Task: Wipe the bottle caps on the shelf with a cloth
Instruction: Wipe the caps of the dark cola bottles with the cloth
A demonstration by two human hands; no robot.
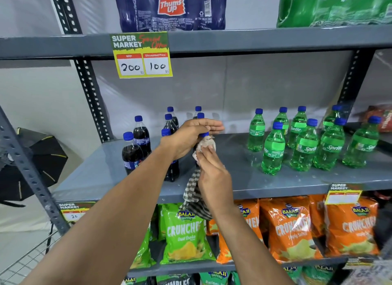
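Observation:
Several dark cola bottles (141, 136) with blue caps stand on the left of the grey middle shelf (244, 176). My left hand (188, 136) grips one cola bottle by its neck, just below its blue cap (204, 134). My right hand (214, 174) holds a checked cloth (194, 193) and presses its bunched end against that bottle's neck, right under the cap. The rest of the cloth hangs down over the shelf edge. The held bottle's body is mostly hidden behind my hands. Several green Sprite bottles (273, 151) with blue caps stand on the right.
An upper shelf (254, 40) carries wrapped Thums Up (169, 9) and Sprite packs (339, 6), with a yellow price tag (143, 55) hanging from it. Chip bags (186, 233) fill the shelf below. A perforated upright (91, 98) and a black umbrella (31, 163) stand at left.

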